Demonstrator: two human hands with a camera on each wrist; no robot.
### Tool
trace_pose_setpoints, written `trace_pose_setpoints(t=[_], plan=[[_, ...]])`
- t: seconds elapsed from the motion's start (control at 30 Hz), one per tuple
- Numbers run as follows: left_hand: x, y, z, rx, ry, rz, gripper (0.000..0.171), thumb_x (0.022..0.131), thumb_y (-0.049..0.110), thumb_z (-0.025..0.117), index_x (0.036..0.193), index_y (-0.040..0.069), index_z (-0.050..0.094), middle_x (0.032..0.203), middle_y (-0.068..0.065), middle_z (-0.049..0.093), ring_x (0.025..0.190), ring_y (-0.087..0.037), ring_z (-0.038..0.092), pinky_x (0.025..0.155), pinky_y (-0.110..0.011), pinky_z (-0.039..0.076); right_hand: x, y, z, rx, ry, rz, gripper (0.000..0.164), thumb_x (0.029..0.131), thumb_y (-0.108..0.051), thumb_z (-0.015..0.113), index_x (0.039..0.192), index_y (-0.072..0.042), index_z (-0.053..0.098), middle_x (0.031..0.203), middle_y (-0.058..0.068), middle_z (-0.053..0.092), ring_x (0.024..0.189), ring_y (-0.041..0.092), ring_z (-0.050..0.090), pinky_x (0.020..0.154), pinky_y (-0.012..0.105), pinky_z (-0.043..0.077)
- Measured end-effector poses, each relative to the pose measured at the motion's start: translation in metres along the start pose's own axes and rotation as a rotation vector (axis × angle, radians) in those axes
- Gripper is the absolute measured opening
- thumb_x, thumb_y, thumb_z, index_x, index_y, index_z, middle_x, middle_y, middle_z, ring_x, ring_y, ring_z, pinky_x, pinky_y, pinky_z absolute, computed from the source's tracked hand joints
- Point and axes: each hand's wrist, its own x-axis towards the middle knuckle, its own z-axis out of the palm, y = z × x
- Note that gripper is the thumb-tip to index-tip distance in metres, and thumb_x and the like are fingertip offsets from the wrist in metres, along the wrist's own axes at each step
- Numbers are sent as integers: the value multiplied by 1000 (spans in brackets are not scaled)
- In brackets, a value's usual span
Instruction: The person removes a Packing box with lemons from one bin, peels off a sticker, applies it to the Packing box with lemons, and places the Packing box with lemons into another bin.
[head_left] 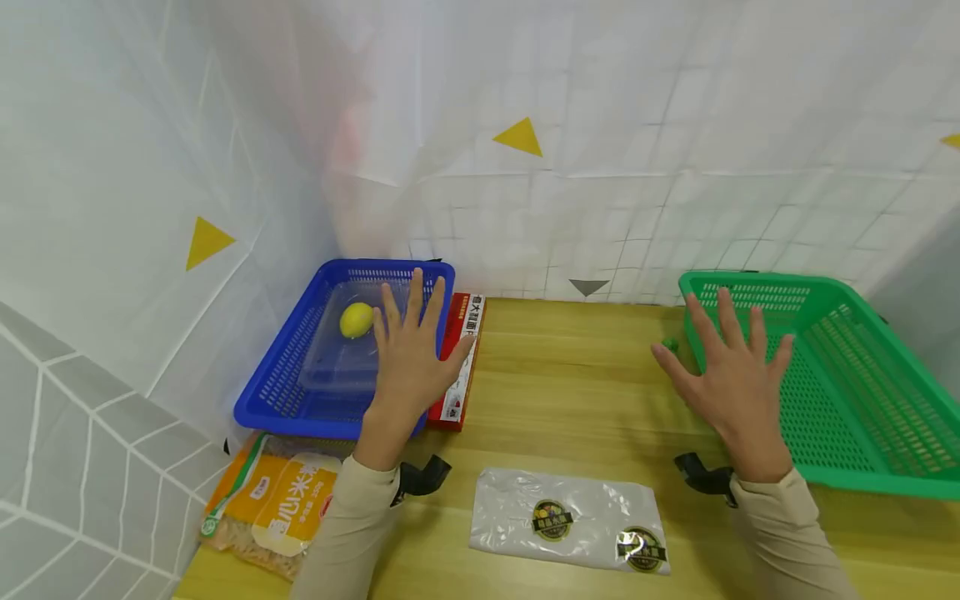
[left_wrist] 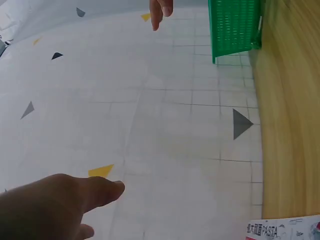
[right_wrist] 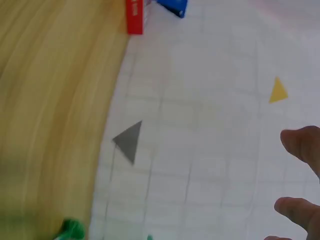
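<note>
Both hands are raised over the table with fingers spread, holding nothing. The left hand (head_left: 411, 362) overlaps the right side of the blue basket (head_left: 251, 408) in the head view. Inside that basket a yellow lemon (head_left: 356, 320) sits on or in a clear plastic container (head_left: 326, 371). My right hand (head_left: 735, 379) overlaps the left side of the green basket (head_left: 840, 475), whose visible floor is bare. Between the forearms lies a flat clear plastic bag (head_left: 566, 518) with round dark labels. In the left wrist view, the left thumb (left_wrist: 102, 194) extends freely.
A red and white pasta box (head_left: 468, 358) stands beside the blue basket. An orange bag of dry pasta (head_left: 277, 504) lies in front of that basket, partly behind the left sleeve. A small green item (head_left: 670, 344) is by the green basket. White sheeting (head_left: 600, 208) hangs behind the table.
</note>
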Motion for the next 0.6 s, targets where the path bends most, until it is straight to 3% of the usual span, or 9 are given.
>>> trace_pose_setpoints(t=[0.13, 0.23, 0.4, 0.6], plan=[[-12, -8, -26, -244, -8, -7, 76, 102, 43, 64, 163, 10, 34, 167, -14, 28, 153, -41, 21, 120, -61, 18, 9, -22, -3, 217, 84, -41, 71, 100, -44, 68, 161, -18, 42, 166, 16, 31, 148, 52, 24, 112, 78, 10], [-27, -19, -44, -343, 45, -35, 68, 102, 38, 65, 158, 6, 42, 157, -16, 46, 144, -38, 42, 114, -60, 34, 18, -42, -5, 393, 75, -45, 61, 100, -33, 71, 155, -15, 51, 159, 15, 43, 146, 46, 35, 109, 74, 27], [-52, -41, -61, -380, 152, -119, 62, 102, 33, 67, 154, 5, 47, 147, -17, 55, 128, -39, 55, 102, -59, 47, 37, -75, -3, 525, -47, -37, 56, 102, -34, 70, 154, -23, 54, 152, 15, 52, 141, 40, 44, 106, 69, 35], [-79, -67, -69, -375, 176, -279, 63, 103, 31, 66, 155, 4, 44, 140, -18, 58, 122, -37, 59, 96, -54, 52, 60, -111, 16, 593, -169, -138, 54, 103, -31, 68, 153, -15, 53, 150, 12, 55, 136, 36, 50, 108, 60, 39]])
